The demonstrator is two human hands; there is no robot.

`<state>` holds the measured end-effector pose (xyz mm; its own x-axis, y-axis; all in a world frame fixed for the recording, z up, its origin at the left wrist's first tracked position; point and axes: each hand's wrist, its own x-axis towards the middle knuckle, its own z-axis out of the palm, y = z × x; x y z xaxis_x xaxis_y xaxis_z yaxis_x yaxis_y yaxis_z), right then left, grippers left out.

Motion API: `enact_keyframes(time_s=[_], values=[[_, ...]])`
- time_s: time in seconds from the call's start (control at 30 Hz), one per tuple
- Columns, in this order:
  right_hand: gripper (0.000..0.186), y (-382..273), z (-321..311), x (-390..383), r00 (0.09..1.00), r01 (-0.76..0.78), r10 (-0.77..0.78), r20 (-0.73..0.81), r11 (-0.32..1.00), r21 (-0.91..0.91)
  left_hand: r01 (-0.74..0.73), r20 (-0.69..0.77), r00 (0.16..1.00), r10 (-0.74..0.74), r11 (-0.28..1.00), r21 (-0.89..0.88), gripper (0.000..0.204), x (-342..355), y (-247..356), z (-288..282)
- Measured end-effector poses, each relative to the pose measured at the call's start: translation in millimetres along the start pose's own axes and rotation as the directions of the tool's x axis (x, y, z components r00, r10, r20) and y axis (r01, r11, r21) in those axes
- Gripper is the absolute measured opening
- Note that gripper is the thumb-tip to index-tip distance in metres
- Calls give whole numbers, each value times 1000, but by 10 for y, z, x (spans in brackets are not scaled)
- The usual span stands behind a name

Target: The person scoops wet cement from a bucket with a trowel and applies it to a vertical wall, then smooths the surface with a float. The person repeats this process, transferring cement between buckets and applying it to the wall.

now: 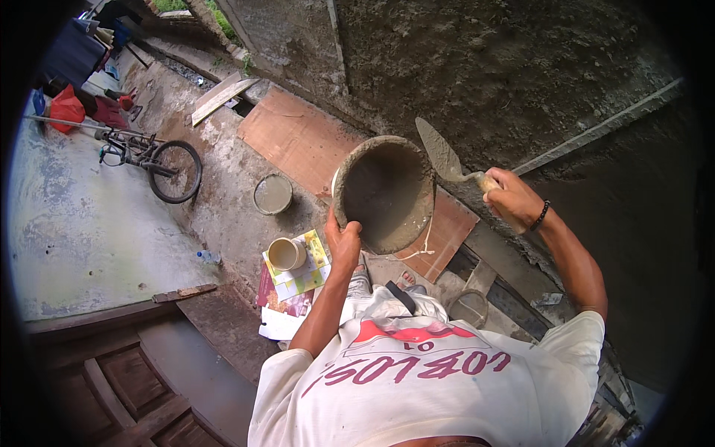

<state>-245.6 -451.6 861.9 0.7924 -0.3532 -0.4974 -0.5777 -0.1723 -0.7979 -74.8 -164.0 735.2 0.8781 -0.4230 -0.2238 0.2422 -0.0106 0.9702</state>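
Observation:
My left hand (343, 242) is closed on the near left rim of a mortar-smeared bucket (408, 235), which is tilted so that its mouth faces up toward me. Grey wet mortar coats the inside, and a string handle hangs from the lower right side. In my right hand (514, 198) is a pointed trowel (441, 153), gripped by its wooden handle. The blade points up and left, just right of the bucket's rim and in front of the wall, with grey mortar smeared over it.
A rough plastered wall (462, 67) with a straight batten (599, 127) rises ahead. Plywood sheets (294, 138) lie along its foot. To the left are a bucket of grey liquid (272, 194), a cream pail (286, 254) on printed sheets, and a bicycle (176, 172) against a pale wall.

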Motion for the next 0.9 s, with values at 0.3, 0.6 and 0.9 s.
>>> enact_keyframes(time_s=[0.3,0.6,0.9], values=[[50,90,1803,362,925,-369,119,360,505,781,-202,-44,978,203,979,11,73,102,-249,-120],[44,-434,2453,1183,962,190,-132,-241,952,238,-288,73,957,282,952,102,69,496,-83,-471],[33,-834,1633,921,824,523,-415,385,298,-798,-290,187,949,253,935,203,65,691,882,-955]])
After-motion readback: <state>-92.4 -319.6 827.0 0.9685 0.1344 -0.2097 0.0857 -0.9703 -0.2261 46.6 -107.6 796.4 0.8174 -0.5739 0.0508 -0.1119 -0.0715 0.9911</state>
